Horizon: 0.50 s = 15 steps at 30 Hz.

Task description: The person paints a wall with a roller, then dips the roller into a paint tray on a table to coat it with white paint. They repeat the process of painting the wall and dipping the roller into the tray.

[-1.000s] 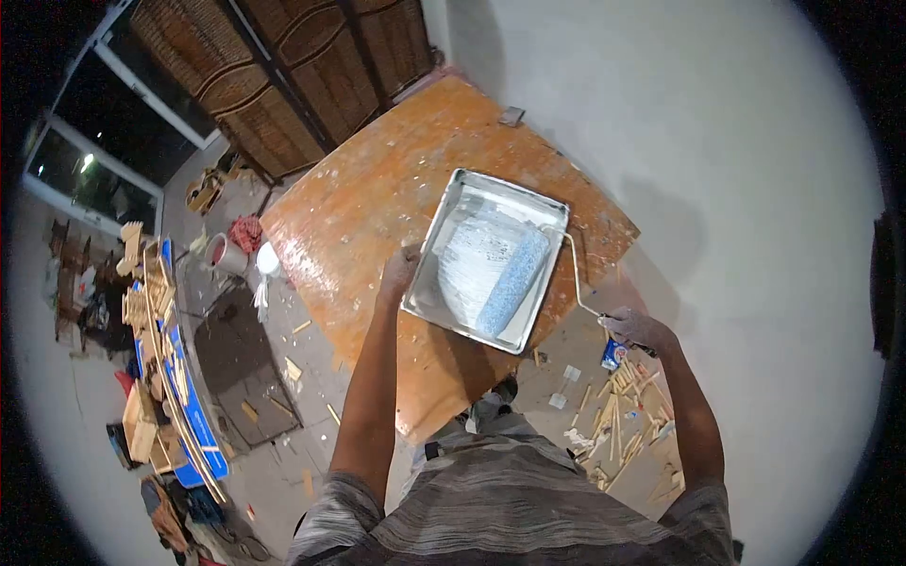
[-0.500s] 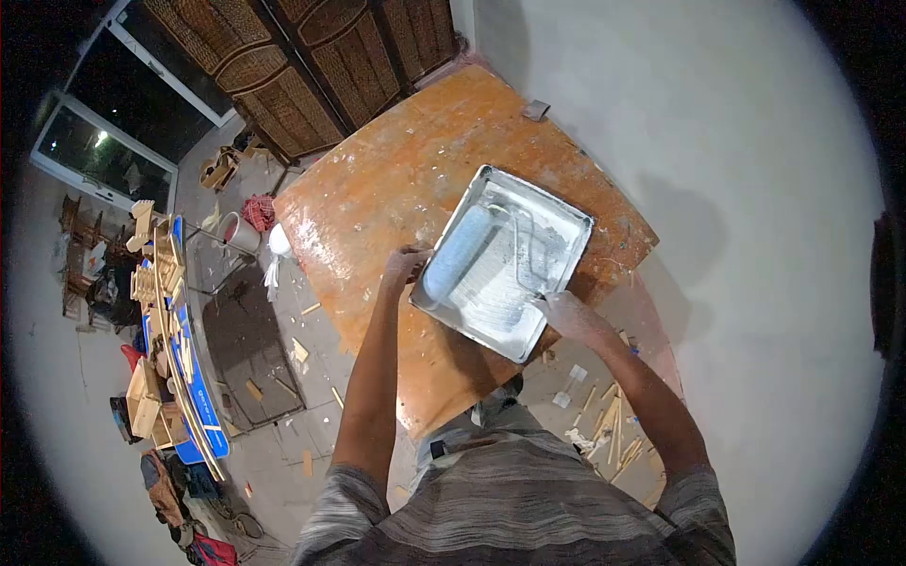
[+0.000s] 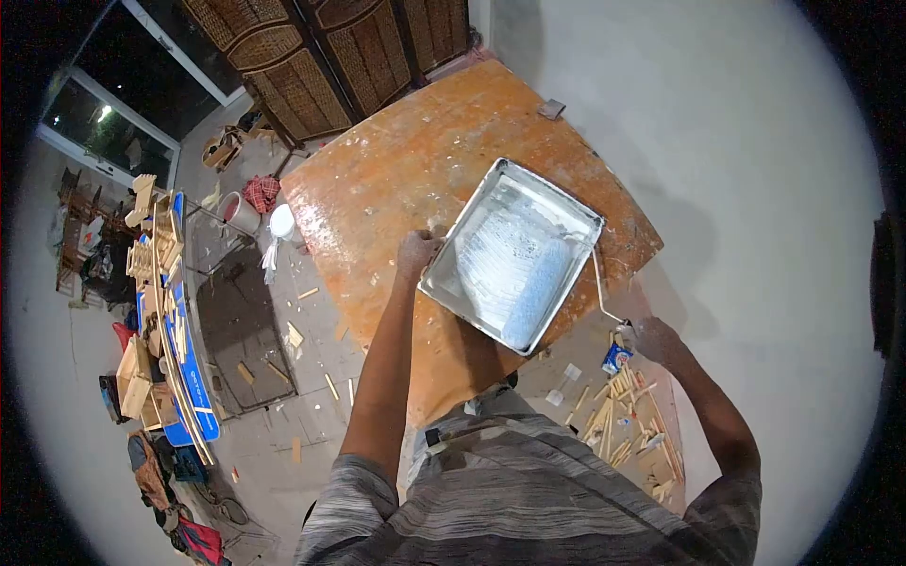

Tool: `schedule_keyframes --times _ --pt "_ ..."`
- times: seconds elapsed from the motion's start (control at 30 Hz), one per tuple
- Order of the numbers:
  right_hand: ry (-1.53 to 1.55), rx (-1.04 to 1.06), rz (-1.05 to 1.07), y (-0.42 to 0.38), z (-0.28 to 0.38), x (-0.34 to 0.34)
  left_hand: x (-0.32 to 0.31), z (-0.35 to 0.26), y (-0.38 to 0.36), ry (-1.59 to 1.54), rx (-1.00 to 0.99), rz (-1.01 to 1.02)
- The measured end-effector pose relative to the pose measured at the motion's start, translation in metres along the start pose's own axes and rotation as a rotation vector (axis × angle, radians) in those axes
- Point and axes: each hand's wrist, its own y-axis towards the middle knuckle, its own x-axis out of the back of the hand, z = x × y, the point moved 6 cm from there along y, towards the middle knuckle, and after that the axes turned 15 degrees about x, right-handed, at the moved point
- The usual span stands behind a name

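- Paint roller [image 3: 540,288] lies inside the metal tray [image 3: 491,179], along the tray's right side, its blue sleeve coated in white paint
- right hand [image 3: 653,341] is clenched round the roller's handle, just off the tray's lower right corner, with the bent wire arm [image 3: 600,283] running from the fist up along the tray's outer edge
- left hand [image 3: 417,255] grips the tray's left rim, fingers curled over the edge
- tray sits tilted on an orange board [image 3: 406,160] speckled with white paint, and its ribbed floor is smeared white
- board lies on the floor with its far edge against a pale wall [image 3: 717,123]
- below the right hand, loose wood offcuts [image 3: 632,420] are scattered on the floor, with a small blue packet [image 3: 616,358] just beside the fist
- person's grey striped shirt [image 3: 528,500] fills the bottom of the view
- to the left of the board stand a bucket [image 3: 243,213] and a white lid [image 3: 281,222], near a red cloth [image 3: 261,192]
- further left is a pile of wooden frames and blue boards [image 3: 175,330]
- woven screens [image 3: 321,57] stand behind the board's far corner
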Motion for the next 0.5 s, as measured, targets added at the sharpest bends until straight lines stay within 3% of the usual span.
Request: schedule_keyframes --times 0.07,0.13,0.2,0.27,0.37,0.43,0.5 --pt "0.098 -0.041 -0.179 0.009 0.026 0.015 -0.003 0.003 0.004 -0.031 0.023 0.039" --pt "0.226 -0.191 -0.130 0.029 0.053 0.015 -0.009 0.014 0.014 -0.100 0.054 0.107" --pt "-0.069 0.161 -0.175 0.068 0.059 -0.024 -0.010 0.014 0.016 -0.122 0.040 0.122" --pt "-0.141 0.241 -0.227 0.084 0.114 0.007 -0.011 0.015 0.016 -0.139 0.040 0.130" --pt "0.100 -0.117 -0.336 0.106 0.122 -0.009 -0.005 0.012 0.015 -0.090 0.021 0.078" --pt "0.100 -0.137 -0.339 0.103 0.127 -0.014 0.003 0.005 0.014 0.025 -0.039 -0.025" --pt "0.104 -0.097 -0.348 0.096 0.131 -0.023 -0.003 0.009 0.017 -0.040 0.011 0.127"
